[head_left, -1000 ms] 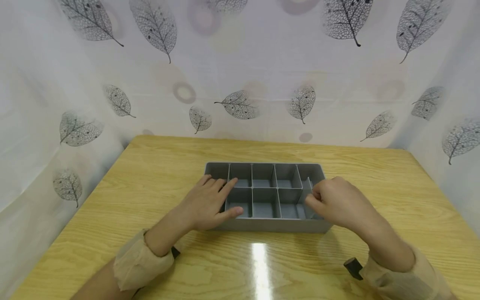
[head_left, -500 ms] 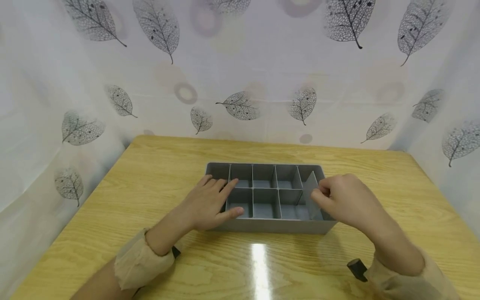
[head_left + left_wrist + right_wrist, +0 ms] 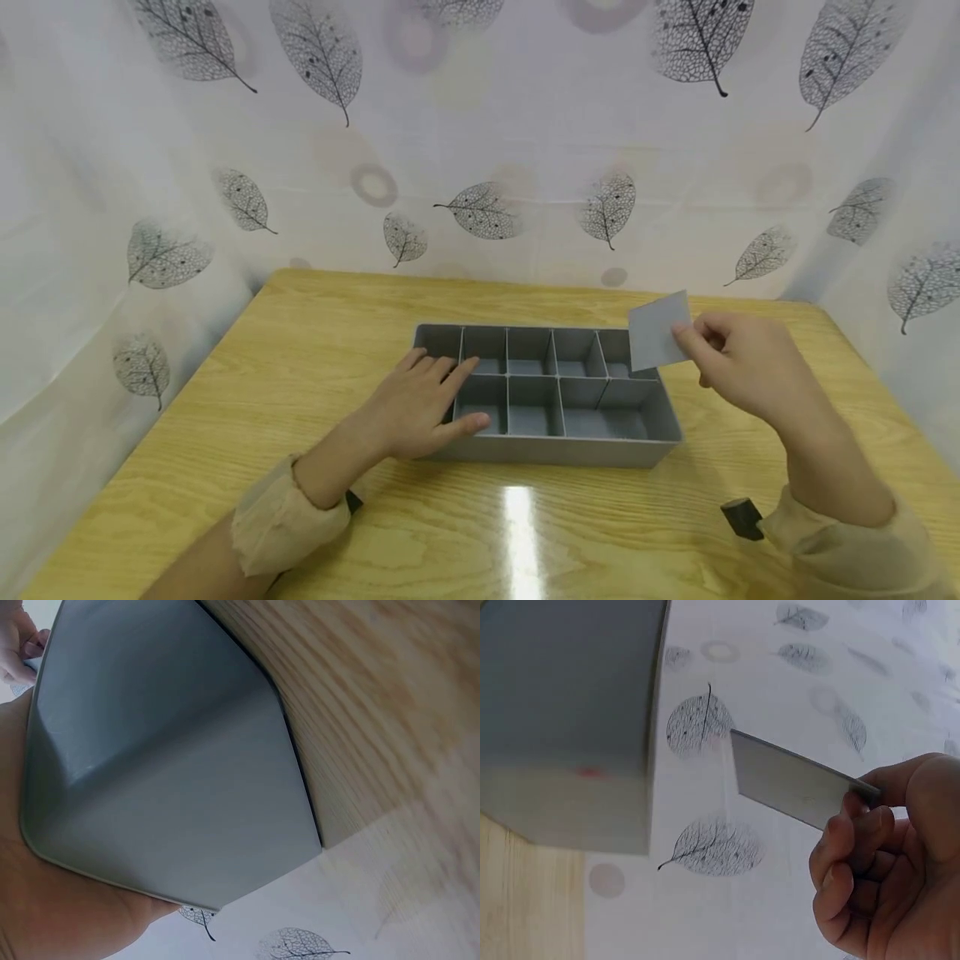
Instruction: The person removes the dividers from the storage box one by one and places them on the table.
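Pinching a flat grey plastic divider panel (image 3: 658, 331) between thumb and fingertips, the right hand (image 3: 738, 360) now holds it up in the air, off past the far right corner of the grey plastic compartment tray (image 3: 555, 452) and clear of it. A second ago that panel stood tilted in the tray's right end with the same hand on it; half a second ago it was partly raised; now it is fully out. Where it sat, the near right compartment reads as one wider bay with no cross wall. The left hand (image 3: 420, 408) has not shifted: fingers spread and laid flat over the tray's left end, thumb along the near wall, steadying it on the pale wooden worktop (image 3: 315, 350). The left wrist view shows only the tray's outer wall close against the palm. Right wrist view confirms the pinch on the panel's edge (image 3: 795, 780), fingers curled. Judgement: the divider removal is done; the panel is free to be set down or refitted.
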### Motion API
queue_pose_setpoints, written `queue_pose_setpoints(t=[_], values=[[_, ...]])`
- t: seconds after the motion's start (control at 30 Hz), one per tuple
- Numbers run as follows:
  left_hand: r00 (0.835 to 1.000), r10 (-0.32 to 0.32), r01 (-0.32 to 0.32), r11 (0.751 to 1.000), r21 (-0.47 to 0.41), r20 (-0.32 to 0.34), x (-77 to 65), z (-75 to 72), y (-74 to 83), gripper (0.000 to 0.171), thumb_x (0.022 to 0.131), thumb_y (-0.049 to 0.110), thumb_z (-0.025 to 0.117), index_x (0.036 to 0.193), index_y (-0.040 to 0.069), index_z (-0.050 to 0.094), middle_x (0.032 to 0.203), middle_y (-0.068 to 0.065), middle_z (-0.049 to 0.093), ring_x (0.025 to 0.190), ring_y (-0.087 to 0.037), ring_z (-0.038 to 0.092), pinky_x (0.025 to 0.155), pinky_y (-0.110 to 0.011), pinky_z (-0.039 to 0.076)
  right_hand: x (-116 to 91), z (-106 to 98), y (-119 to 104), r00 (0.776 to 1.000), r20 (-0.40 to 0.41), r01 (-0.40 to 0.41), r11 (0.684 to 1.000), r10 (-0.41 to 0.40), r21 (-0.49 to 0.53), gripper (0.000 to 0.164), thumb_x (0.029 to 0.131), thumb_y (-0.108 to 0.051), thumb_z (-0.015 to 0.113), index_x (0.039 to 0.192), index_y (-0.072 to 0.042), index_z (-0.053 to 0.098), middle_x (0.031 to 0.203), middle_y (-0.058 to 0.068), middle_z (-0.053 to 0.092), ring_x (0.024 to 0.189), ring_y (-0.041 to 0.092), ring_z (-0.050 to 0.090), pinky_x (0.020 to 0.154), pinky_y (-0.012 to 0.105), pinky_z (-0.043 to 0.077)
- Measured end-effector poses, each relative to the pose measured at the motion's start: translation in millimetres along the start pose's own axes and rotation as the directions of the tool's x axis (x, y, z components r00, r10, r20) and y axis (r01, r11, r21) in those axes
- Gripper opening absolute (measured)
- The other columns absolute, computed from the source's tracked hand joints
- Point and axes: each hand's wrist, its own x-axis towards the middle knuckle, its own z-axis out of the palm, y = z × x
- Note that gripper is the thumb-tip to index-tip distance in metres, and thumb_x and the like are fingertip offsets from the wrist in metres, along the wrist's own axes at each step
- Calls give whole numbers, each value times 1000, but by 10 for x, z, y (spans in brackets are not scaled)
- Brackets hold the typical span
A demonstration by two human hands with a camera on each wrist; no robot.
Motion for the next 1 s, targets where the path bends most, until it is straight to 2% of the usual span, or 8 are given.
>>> queue_pose_setpoints(t=[0.1,0.2,0.33,0.53,0.7,0.77,0.83,1.0], values=[[1000,-1,1,1000,-2,5,-1,-3,2,83,88,72,20,145,12,27,126,-10,52,115,-31,45,108,-51,20,74,-11,180,997,-24,-74,997,74,12,43,95,-48,42,71,-15,54,55,-1,56,43,18,37,42,32,32],[1000,4,-4,1000,-1,2,4,11,-2,83,88,72,21,146,12,25,125,-10,53,116,-30,45,108,-51,21,149,15,374,990,-49,-130,991,131,19,47,93,-53,42,72,-13,55,55,0,56,46,20,39,44,32,33],[1000,7,-7,1000,3,3,13,23,-8,85,88,73,19,147,12,20,124,-10,53,116,-27,45,107,-50,22,214,70,600,987,-46,-154,988,154,2,49,93,-52,43,75,-10,58,58,0,57,49,19,46,46,33,36],[1000,3,-3,1000,-6,-4,10,0,-9,83,88,73,19,147,14,22,124,-10,53,115,-30,45,107,-52,21,299,171,851,980,70,-181,983,184,-41,49,96,-45,41,88,-3,64,63,-3,61,54,19,49,47,34,37],[1000,5,-5,1000,3,-2,6,-4,-5,82,88,72,20,147,16,24,123,-10,53,115,-30,45,107,-52,21,339,247,1018,959,207,-186,981,195,-61,39,96,-30,43,95,2,64,70,0,65,59,17,54,51,33,43],[1000,8,-8,1000,3,-1,8,1,-1,82,88,72,20,146,16,25,123,-10,53,115,-30,46,107,-53,21,340,257,1082,950,245,-184,981,194,-62,34,95,-25,44,93,2,65,71,2,66,59,17,54,51,32,44],[1000,9,-9,1000,0,-1,9,3,3,81,88,72,20,146,16,25,123,-10,53,115,-30,45,107,-53,21,340,259,1142,943,268,-186,980,199,-74,33,94,-23,44,86,-1,67,71,3,65,59,18,52,51,32,41],[1000,5,-5,1000,-1,-4,9,-6,2,81,88,72,21,146,16,26,123,-10,53,115,-32,45,107,-53,21,351,250,1239,924,299,-209,969,239,-129,38,94,-27,43,72,-7,66,71,5,61,59,19,41,52,33,34]])
